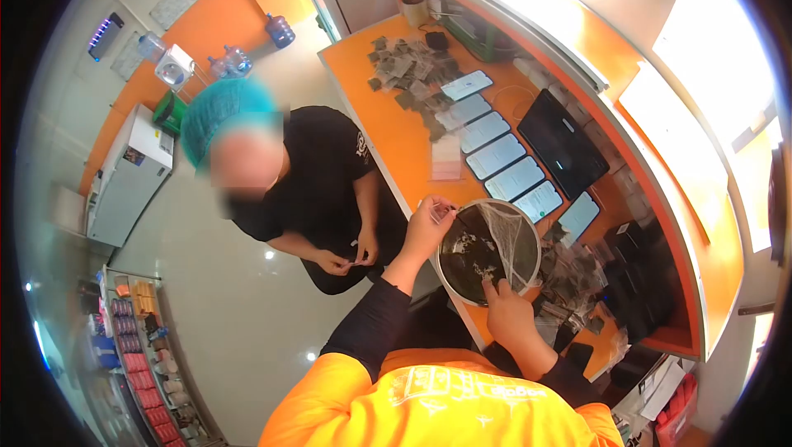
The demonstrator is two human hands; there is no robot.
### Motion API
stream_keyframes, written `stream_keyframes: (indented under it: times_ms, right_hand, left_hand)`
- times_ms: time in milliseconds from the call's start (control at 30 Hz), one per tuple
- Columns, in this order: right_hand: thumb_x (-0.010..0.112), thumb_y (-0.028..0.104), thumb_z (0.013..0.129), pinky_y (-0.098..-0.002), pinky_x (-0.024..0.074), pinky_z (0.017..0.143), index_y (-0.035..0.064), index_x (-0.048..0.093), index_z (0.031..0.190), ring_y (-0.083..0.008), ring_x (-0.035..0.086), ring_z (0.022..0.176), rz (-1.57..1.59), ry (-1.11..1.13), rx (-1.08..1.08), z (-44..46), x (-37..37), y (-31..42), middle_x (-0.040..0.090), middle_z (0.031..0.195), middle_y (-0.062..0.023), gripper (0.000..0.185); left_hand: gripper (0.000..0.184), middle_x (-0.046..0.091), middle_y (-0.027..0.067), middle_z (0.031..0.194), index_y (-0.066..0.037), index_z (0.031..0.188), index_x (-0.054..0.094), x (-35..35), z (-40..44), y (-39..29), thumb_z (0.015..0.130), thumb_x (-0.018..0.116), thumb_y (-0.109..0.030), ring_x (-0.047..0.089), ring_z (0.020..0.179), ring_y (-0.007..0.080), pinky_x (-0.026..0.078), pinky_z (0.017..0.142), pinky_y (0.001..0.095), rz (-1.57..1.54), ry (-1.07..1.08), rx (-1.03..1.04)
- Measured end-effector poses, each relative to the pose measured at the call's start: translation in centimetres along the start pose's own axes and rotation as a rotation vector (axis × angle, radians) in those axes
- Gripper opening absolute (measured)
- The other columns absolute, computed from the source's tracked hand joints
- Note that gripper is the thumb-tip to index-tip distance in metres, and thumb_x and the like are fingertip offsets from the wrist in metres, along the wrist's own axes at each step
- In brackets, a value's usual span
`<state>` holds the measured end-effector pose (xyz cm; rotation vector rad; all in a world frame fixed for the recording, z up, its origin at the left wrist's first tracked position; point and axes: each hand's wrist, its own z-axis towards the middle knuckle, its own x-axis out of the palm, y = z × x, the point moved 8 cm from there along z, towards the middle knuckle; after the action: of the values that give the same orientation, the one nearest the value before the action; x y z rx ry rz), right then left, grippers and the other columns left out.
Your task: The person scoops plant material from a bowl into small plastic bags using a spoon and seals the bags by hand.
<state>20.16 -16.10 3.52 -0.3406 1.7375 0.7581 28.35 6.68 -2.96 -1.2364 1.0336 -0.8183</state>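
Observation:
A round metal tray (443, 272) sits at the edge of the orange counter, with dark contents, small pale bits and a sheet of clear plastic over its right part. My left hand (431, 228) is at the tray's upper left rim, its fingers closed on a small clear piece, perhaps a plastic bag. Over the tray's lower edge is my right hand (506, 308), fingers bent together and pointing down at the contents; whatever they hold is too small to name.
Several phones (495, 156) lie in a row beyond the tray, beside a black laptop (563, 143). Small packets (412, 63) are heaped at the far end, more packets (569, 278) to the right. A co-worker in a hair net (309, 175) stands left of the counter, hands together.

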Motion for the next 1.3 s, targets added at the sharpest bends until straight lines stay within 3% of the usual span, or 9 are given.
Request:
stream_keyframes:
  times_ms: [400, 600, 700, 800, 900, 967, 1067, 1133, 1300]
  right_hand:
    - [0.059, 0.005, 0.082, -0.0438, 0.0558, 0.066, 0.0078, 0.06, 0.116, -0.0372, 0.067, 0.082, -0.002, -0.132, 0.017, -0.2, -1.4, -2.0, 0.059, 0.104, -0.0147, 0.035]
    - [0.054, 0.002, 0.083, -0.0474, 0.0541, 0.075, 0.0069, 0.062, 0.117, -0.0392, 0.065, 0.093, 0.107, 0.111, 0.138, -2.7, -1.6, -1.4, 0.064, 0.11, -0.0166, 0.035]
    - [0.051, 0.001, 0.084, -0.0476, 0.0531, 0.081, 0.004, 0.064, 0.114, -0.0425, 0.063, 0.098, 0.258, 0.057, 0.119, -3.2, -1.5, -0.4, 0.065, 0.111, -0.0201, 0.033]
    - [0.052, 0.005, 0.084, -0.0467, 0.0526, 0.084, 0.0013, 0.063, 0.113, -0.0397, 0.066, 0.095, 0.361, -0.069, -0.001, -3.0, 0.0, -0.6, 0.066, 0.108, -0.0204, 0.031]
    - [0.048, 0.001, 0.087, -0.0443, 0.0509, 0.09, -0.002, 0.065, 0.111, -0.0407, 0.064, 0.104, 0.592, -0.046, 0.104, -2.4, 4.1, -2.8, 0.066, 0.112, -0.025, 0.03]
    - [0.049, 0.005, 0.091, -0.0416, 0.05, 0.092, -0.0038, 0.065, 0.111, -0.0359, 0.065, 0.104, 0.474, 0.005, -0.083, -2.0, 4.8, -2.1, 0.068, 0.109, -0.023, 0.027]
    - [0.054, 0.011, 0.094, -0.0394, 0.0486, 0.096, -0.0001, 0.065, 0.121, -0.0325, 0.065, 0.11, 0.688, 0.019, 0.057, -1.6, 8.1, -4.6, 0.068, 0.116, -0.0209, 0.031]
    - [0.058, 0.015, 0.094, -0.0351, 0.0513, 0.088, 0.0006, 0.064, 0.122, -0.0258, 0.067, 0.102, 0.814, 0.083, 0.166, -1.6, 7.3, -4.9, 0.071, 0.11, -0.0178, 0.032]
    - [0.062, 0.022, 0.095, -0.0364, 0.0517, 0.072, 0.0035, 0.059, 0.128, -0.0235, 0.067, 0.081, 0.721, -0.163, 0.065, -1.6, 7.2, -6.2, 0.069, 0.089, -0.0127, 0.038]
  left_hand:
    - [0.02, 0.067, 0.0069, 0.1, -0.001, 0.108, 0.057, -2.1, -1.0, 2.1, 0.092, 0.067, -0.008, 0.064, 0.094, 0.0145, 0.05, 0.084, 0.0283, 0.145, -0.097, -0.047]
    - [0.026, 0.069, 0.0083, 0.097, -0.003, 0.108, 0.06, -3.3, -2.7, 1.4, 0.089, 0.071, -0.017, 0.066, 0.087, 0.0172, 0.051, 0.08, 0.0301, 0.142, -0.142, 0.005]
    - [0.028, 0.07, 0.0081, 0.095, -0.004, 0.108, 0.061, -4.1, -4.1, 3.2, 0.088, 0.072, -0.02, 0.067, 0.084, 0.0185, 0.052, 0.076, 0.0308, 0.153, -0.153, -0.002]
    - [0.026, 0.069, 0.0083, 0.097, -0.004, 0.107, 0.06, -4.7, -6.3, 5.7, 0.088, 0.072, -0.017, 0.067, 0.087, 0.0188, 0.052, 0.077, 0.0301, 0.073, -0.154, 0.012]
    - [0.025, 0.068, 0.0097, 0.096, -0.005, 0.108, 0.06, -5.5, -10.7, 3.2, 0.089, 0.072, -0.015, 0.067, 0.09, 0.0198, 0.053, 0.081, 0.0331, 0.175, -0.137, 0.02]
    - [0.025, 0.068, 0.0091, 0.094, -0.004, 0.108, 0.06, -5.4, -12.9, 2.0, 0.088, 0.072, -0.014, 0.066, 0.088, 0.0206, 0.053, 0.081, 0.0343, 0.281, -0.081, 0.001]
    - [0.024, 0.064, 0.0054, 0.087, -0.004, 0.103, 0.059, -6.0, -16.0, 4.5, 0.084, 0.074, -0.008, 0.062, 0.081, 0.0154, 0.053, 0.077, 0.0318, 0.209, -0.047, -0.018]
    - [0.028, 0.06, 0.0025, 0.081, -0.004, 0.099, 0.058, -6.6, -16.9, 9.0, 0.079, 0.077, -0.008, 0.057, 0.074, 0.0108, 0.05, 0.071, 0.0286, 0.063, -0.038, -0.077]
    - [0.036, 0.067, 0.0068, 0.086, -0.003, 0.103, 0.061, -4.2, -19.4, 6.0, 0.078, 0.082, -0.018, 0.064, 0.077, 0.0132, 0.051, 0.07, 0.0293, 0.23, 0.088, -0.055]
